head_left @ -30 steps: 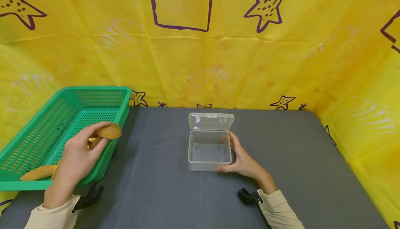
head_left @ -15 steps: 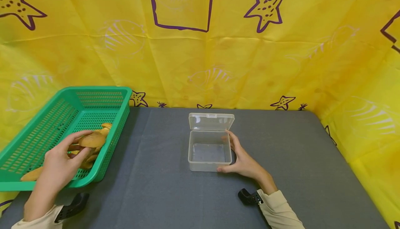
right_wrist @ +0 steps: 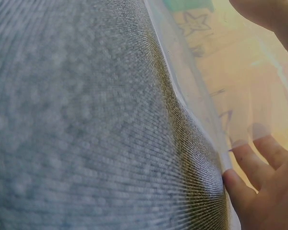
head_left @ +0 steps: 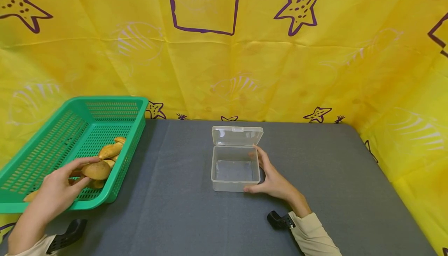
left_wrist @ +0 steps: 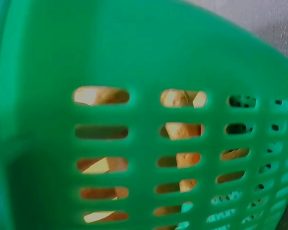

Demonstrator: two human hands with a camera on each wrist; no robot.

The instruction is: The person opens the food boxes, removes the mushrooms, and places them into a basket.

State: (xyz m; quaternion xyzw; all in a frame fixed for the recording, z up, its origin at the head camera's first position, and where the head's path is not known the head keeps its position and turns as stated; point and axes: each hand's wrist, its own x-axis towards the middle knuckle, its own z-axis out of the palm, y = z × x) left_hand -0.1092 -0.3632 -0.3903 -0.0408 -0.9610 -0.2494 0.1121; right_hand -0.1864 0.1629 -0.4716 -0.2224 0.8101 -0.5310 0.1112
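In the head view my left hand (head_left: 57, 188) reaches over the near side of the green basket (head_left: 139, 128). Thumb and fingers pinch a brown-capped mushroom (head_left: 97, 170), low beside several tan mushrooms (head_left: 111, 150). In the left wrist view the slotted basket wall (left_wrist: 144, 52) fills most of the picture, with bits of tan showing through the slots; the hand itself is hidden there. My right hand (head_left: 274, 180) grips the right side of a clear plastic box (head_left: 218, 186) with its hinged lid (head_left: 237, 136) raised. Nothing lies inside the box. In the right wrist view the fingers (right_wrist: 252, 165) press its clear wall.
Grey cloth (head_left: 182, 217) covers the table, with the basket at the left and the box near the middle. A yellow sheet (head_left: 196, 69) with starfish and fish drawings hangs behind and along the right side. Black wrist cameras (head_left: 280, 220) stick out from both sleeves.
My left hand has moved left and toward me with the brown-capped mushroom, lower into the basket, uncovering other mushrooms. My right hand and the box have stayed in place.
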